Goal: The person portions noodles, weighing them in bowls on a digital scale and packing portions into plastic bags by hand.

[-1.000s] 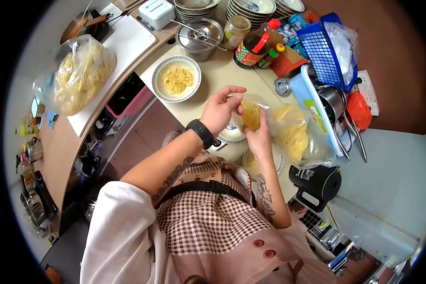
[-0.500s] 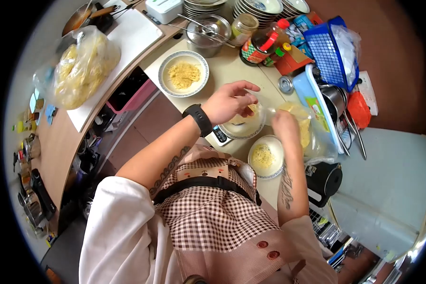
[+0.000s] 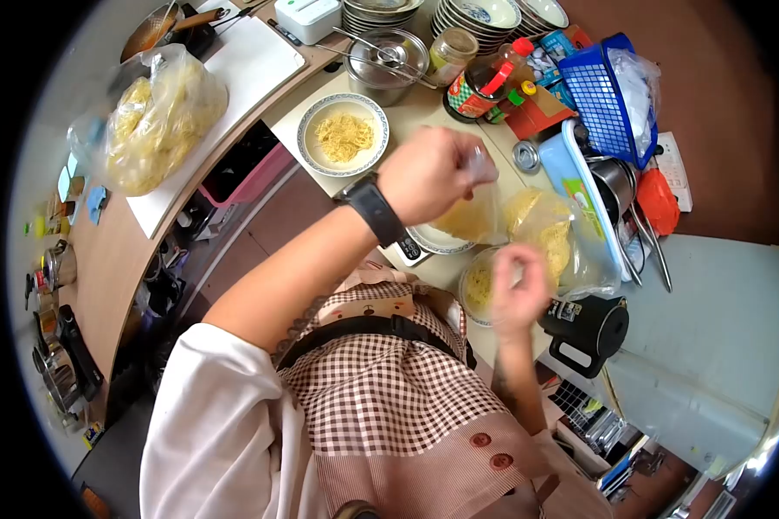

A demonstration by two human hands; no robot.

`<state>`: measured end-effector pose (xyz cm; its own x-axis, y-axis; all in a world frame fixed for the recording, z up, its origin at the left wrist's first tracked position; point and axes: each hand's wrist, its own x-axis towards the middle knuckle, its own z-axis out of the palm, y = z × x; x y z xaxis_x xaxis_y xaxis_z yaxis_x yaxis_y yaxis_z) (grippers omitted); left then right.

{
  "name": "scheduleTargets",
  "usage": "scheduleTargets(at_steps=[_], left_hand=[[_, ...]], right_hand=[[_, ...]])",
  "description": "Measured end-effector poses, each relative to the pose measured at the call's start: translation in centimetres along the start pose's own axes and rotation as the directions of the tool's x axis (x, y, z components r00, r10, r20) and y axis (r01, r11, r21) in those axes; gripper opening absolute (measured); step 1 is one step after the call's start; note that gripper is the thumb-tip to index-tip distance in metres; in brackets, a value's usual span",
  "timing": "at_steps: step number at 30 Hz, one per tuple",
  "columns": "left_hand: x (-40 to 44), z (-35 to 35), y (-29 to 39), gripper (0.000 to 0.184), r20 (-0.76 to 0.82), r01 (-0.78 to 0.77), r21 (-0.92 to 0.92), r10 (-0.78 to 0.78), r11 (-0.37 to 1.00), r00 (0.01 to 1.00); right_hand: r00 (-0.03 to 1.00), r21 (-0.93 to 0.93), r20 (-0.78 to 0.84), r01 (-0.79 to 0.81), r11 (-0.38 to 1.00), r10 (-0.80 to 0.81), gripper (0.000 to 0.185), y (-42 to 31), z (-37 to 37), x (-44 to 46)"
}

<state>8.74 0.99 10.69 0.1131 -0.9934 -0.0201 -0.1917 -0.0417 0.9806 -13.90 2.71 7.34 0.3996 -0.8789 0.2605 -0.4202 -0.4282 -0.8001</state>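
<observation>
My left hand [image 3: 437,173], with a black watch on the wrist, is closed on the gathered top of a small clear plastic bag [image 3: 476,216] with yellow contents. The bag hangs over a white bowl [image 3: 441,245] that sits on a kitchen scale [image 3: 411,252], hiding part of it. Slightly blurred, my right hand [image 3: 522,285] is above the edge of a smaller bowl [image 3: 478,290] of yellow shreds. Its fingers are curled but apart, with nothing seen in them. Behind it lies a larger clear bag [image 3: 571,251] of yellow food.
Farther back is a patterned bowl [image 3: 344,169] of yellow shreds. Sauce bottles [image 3: 485,86], a steel pot [image 3: 386,73] and stacked bowls line the back. A blue basket [image 3: 610,99] and a black kettle [image 3: 584,333] stand at the right. A full plastic bag [image 3: 164,121] rests at the left.
My left hand has closed on the small bag and lifted it above the bowl. My right hand has moved down from the large bag towards the smaller bowl, and its fingers have parted.
</observation>
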Motion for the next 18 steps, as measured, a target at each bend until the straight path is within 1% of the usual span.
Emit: scheduleTargets(at_steps=[1,2,3,4,5,7,8,9,10,11,12,15,16,18], left_hand=[[0.0,-0.8,0.6,0.014,-0.028,0.003,-0.199,-0.008,0.98,1.0],[0.1,-1.3,0.9,0.014,-0.057,-0.038,-0.233,0.025,0.972,0.998],[0.2,-1.6,1.1,0.014,-0.092,-0.081,-0.265,0.059,0.961,0.994],[0.3,-1.9,1.3,0.014,-0.092,-0.093,-0.323,0.066,0.942,0.994],[0.2,-2.3,1.8,0.014,-0.113,-0.106,-0.31,0.074,0.945,0.991],[-0.1,-3.0,2.9,0.014,-0.151,-0.125,-0.283,0.084,0.951,0.985],[0.0,-3.1,2.6,0.014,-0.162,-0.136,-0.339,0.085,0.931,0.983],[-0.2,-3.7,3.3,0.015,-0.162,-0.108,-0.294,0.062,0.95,0.985],[0.0,-4.0,3.1,0.015,-0.19,-0.138,-0.314,0.08,0.939,0.979],[0.0,-4.3,2.7,0.015,-0.221,-0.166,-0.334,0.094,0.928,0.971],[0.1,-4.5,2.4,0.015,-0.247,-0.169,-0.34,0.086,0.925,0.965],[0.1,-5.1,1.5,0.014,-0.298,-0.171,-0.374,0.056,0.911,0.953],[-0.1,-5.1,1.0,0.014,-0.304,-0.167,-0.392,0.045,0.905,0.952],[-0.5,-5.3,0.6,0.016,-0.298,-0.138,-0.436,0.002,0.889,0.955]], right_hand=[[0.971,-0.046,0.175,-0.157,0.987,0.162,0.017,0.9,1.1,-1.8],[0.857,-0.233,0.419,-0.218,0.948,0.3,0.021,1.8,2.7,-2.6],[0.663,-0.419,0.602,-0.212,0.883,0.445,0.026,3.1,4.3,-3.2],[0.629,-0.496,0.598,-0.197,0.846,0.497,0.032,6.9,6.4,-4.7],[0.591,-0.568,0.592,-0.177,0.804,0.548,0.038,10.4,8.3,-6.1],[0.6,-0.586,0.687,0.124,0.801,0.409,0.044,13.0,10.5,-5.9],[0.587,-0.583,0.729,0.262,0.769,0.352,0.046,13.8,10.8,-6.4],[0.693,-0.579,0.636,0.137,0.804,0.339,0.048,13.9,11.1,-6.7],[0.784,-0.549,0.527,0.02,0.835,0.328,0.05,13.8,11.7,-6.8],[0.861,-0.424,0.422,-0.089,0.901,0.283,0.052,15.0,12.6,-7.4],[0.923,-0.264,0.308,-0.152,0.952,0.233,0.053,16.2,13.5,-8.0],[0.856,-0.421,0.384,-0.172,0.89,0.347,0.056,18.4,14.1,-8.4],[0.916,-0.5,0.274,-0.124,0.857,0.293,0.055,19.3,14.3,-8.9],[0.905,-0.521,0.223,-0.204,0.829,0.363,0.052,20.7,14.2,-8.7]])
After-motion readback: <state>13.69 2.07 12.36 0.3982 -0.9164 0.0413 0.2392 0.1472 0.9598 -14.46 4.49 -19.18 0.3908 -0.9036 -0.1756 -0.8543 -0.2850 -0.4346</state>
